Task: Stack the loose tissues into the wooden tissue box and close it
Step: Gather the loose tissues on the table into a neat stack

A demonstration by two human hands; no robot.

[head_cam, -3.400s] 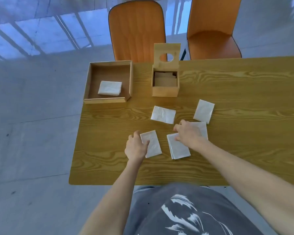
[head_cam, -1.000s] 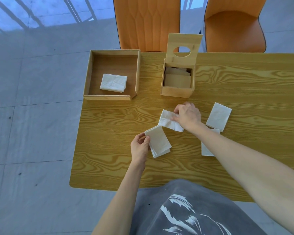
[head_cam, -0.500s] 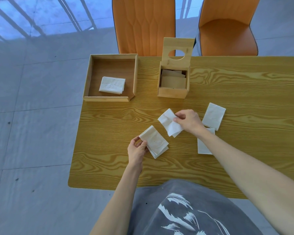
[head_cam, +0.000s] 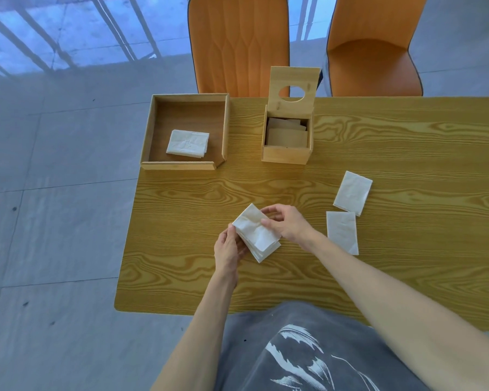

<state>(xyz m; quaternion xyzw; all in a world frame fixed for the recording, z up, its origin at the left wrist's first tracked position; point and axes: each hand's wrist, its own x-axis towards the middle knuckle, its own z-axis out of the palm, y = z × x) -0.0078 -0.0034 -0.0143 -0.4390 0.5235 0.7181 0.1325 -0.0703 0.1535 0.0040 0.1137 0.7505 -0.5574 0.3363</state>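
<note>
Both hands meet on a small stack of tissues (head_cam: 256,234) near the middle of the bench (head_cam: 378,153), a little toward 7 o'clock from its centre. The left hand (head_cam: 228,249) cups the stack from its 8 o'clock side, fingers curled under the pile and thumb along its edge, gripping it. The right hand (head_cam: 287,222) comes in from 3 o'clock, thumb and fingertips pinched on the top sheet, half closed around the stack's upper corner. The stack sits tilted, its long side running from 11 to 5 o'clock.

Two loose tissues lie flat at 3 o'clock from the hands: the near tissue (head_cam: 342,232) just beside the right wrist, the far tissue (head_cam: 353,192) past it toward 1 o'clock, their corners almost touching.

At 12 o'clock from the hands stands the wooden tissue box (head_cam: 286,153), its lid (head_cam: 292,87) raised upright, the round hole in the lid facing the person. Folded sheets show inside. At 10 o'clock sits a shallow wooden tray (head_cam: 181,165) with one folded tissue (head_cam: 188,143) lying in it. Two orange chairs (head_cam: 239,43) stand beyond the far edge of the bench.
</note>
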